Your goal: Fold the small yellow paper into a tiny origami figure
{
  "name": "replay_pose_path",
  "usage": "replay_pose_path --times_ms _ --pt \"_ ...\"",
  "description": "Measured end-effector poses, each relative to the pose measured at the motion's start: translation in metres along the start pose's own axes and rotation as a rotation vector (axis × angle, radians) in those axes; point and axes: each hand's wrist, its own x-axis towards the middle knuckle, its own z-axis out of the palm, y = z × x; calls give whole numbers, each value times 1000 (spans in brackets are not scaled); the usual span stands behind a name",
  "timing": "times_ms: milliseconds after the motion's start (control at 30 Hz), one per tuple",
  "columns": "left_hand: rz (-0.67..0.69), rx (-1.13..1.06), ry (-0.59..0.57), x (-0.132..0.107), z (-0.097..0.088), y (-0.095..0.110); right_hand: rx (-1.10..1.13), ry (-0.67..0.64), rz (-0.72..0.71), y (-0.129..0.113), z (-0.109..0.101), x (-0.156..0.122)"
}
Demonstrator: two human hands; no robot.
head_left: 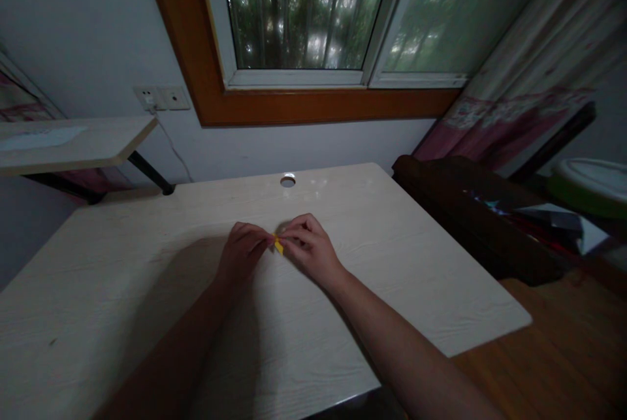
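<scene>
A small yellow piece (279, 246), perhaps folded paper, is pinched between my two hands over the middle of the desk. My left hand (245, 247) grips it from the left with thumb and fingertips together. From the right, my right hand (309, 247) holds the same piece between thumb and forefinger, its other fingers curled. Most of the yellow piece is hidden by the fingertips; a short end sticks out toward me. Its exact kind is too small to make out.
Beneath my hands is a pale wood-grain desk (416, 263) with a round cable hole (288, 181) near its back edge. A raised shelf (98, 145) on black legs stands at the left. Dark furniture (470, 224) adjoins the right side. A window (308, 15) lies beyond.
</scene>
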Motion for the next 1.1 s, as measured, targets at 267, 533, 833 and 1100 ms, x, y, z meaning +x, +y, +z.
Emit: replay_pose_path --times_ms 267,533,833,1100 --pt "-46 -79 -19 1 0 5 -54 -66 -64 1 -4 1" --pt "-2 -8 -81 -1 1 2 -122 -81 -84 1 -5 2" --pt "140 113 -125 -1 1 2 -212 -112 -152 7 -3 0" --pt "211 202 -154 -2 0 4 -225 -128 -146 5 -4 -1"
